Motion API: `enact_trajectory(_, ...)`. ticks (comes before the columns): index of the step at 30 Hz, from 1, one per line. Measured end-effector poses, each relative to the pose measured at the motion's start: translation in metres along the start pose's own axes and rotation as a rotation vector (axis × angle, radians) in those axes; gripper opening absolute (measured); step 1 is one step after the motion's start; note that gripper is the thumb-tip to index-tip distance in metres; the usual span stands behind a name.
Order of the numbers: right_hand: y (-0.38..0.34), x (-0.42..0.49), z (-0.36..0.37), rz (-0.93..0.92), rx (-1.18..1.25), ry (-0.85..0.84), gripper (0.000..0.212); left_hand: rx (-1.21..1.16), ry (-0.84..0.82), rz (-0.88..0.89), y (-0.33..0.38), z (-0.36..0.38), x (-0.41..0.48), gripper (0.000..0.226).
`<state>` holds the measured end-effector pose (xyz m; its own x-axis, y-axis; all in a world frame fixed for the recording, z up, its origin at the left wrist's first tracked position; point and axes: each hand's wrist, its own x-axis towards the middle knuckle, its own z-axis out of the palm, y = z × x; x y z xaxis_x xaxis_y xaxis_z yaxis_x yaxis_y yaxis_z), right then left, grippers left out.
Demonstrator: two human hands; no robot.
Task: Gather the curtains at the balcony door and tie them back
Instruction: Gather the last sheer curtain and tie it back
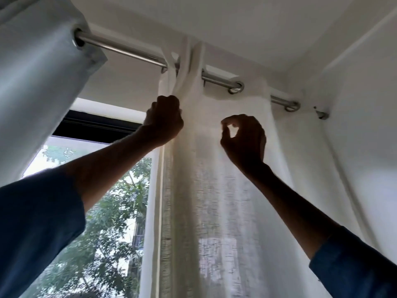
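I am looking up at the top of the balcony door, under a plain white ceiling (257, 29). At the far left hangs a thick pale curtain (38, 82), and the steel rod (120, 48) passes through its eyelet and runs down to the right. Below that curtain is the glass (64, 160), bright with daylight, with a dark frame (96, 125) across its top and green trees (111, 211) outside.

My left arm, in a blue sleeve (36, 233), reaches up across the glass. My left hand (164, 121) is clenched around a fold of the sheer white curtain (214, 190), close under the rod, where the cloth is bunched into a narrow pleat. The sheer curtain hangs from the rod in the middle of the view, with its left edge against the glass and light showing through its weave.

To the right, my right hand (245, 140) is raised in front of the same curtain. Its fingers are curled and the thumb meets a fingertip, but I cannot tell whether it pinches any cloth. Above it, two metal eyelet rings (236, 88) sit on the rod, apart from each other. The rod ends at a small bracket (321, 114) on the white wall (365, 104).
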<state>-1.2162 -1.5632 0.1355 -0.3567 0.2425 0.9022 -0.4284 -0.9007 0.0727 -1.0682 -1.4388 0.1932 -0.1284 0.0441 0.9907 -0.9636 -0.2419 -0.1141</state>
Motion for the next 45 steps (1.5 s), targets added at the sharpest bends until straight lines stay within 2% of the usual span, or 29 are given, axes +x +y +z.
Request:
enact_trajectory(2,0.033,0.005,-0.008,0.146,-0.05,0.029,0.025,0.087,0.102,0.072,0.0,0.006,-0.007,0.017)
enact_trajectory(5,0.078,0.017,-0.018,0.383,-0.094,0.036,0.063,0.157,0.158,0.108,0.002,0.009,-0.013,0.014)
enact_trajectory(7,0.096,0.025,-0.017,0.541,-0.088,-0.038,0.086,0.178,0.146,0.113,0.003,0.011,-0.014,0.013)
enact_trajectory(9,0.105,0.028,-0.012,0.627,-0.085,-0.117,0.094,0.185,0.135,0.132,0.004,0.012,-0.014,0.013)
enact_trajectory(11,0.109,0.03,-0.004,0.683,-0.039,-0.145,0.091,0.189,0.127,0.136,0.004,0.011,-0.014,0.013)
enact_trajectory(13,0.109,0.031,0.002,0.727,0.017,-0.136,0.078,0.203,0.118,0.137,0.004,0.01,-0.014,0.014)
enact_trajectory(17,0.1,0.034,0.006,0.731,0.067,-0.076,0.016,0.205,0.122,0.154,0.002,0.005,-0.014,0.016)
enact_trajectory(18,0.095,0.035,0.007,0.723,0.067,-0.071,0.009,0.2,0.125,0.153,0.001,0.004,-0.014,0.016)
enact_trajectory(22,0.059,0.04,0.01,0.653,0.076,-0.05,0.018,0.16,0.142,0.132,-0.005,0.003,-0.013,0.015)
enact_trajectory(27,0.008,0.048,0.017,0.595,0.223,-0.095,0.014,0.112,0.174,0.151,-0.011,0.003,-0.01,0.015)
enact_trajectory(30,-0.038,0.042,0.031,0.471,0.301,-0.164,0.013,0.092,0.174,0.156,-0.013,0.001,-0.009,0.015)
enact_trajectory(35,-0.09,0.037,0.048,0.315,0.306,-0.185,0.009,0.037,0.175,0.131,-0.018,-0.009,-0.009,0.019)
enact_trajectory(40,-0.097,0.03,0.047,0.308,0.323,-0.195,0.011,0.003,0.162,0.12,-0.023,-0.013,-0.008,0.028)
enact_trajectory(45,-0.087,0.024,0.039,0.386,0.388,-0.198,0.005,0.121,0.192,0.219,-0.022,-0.005,-0.013,0.027)
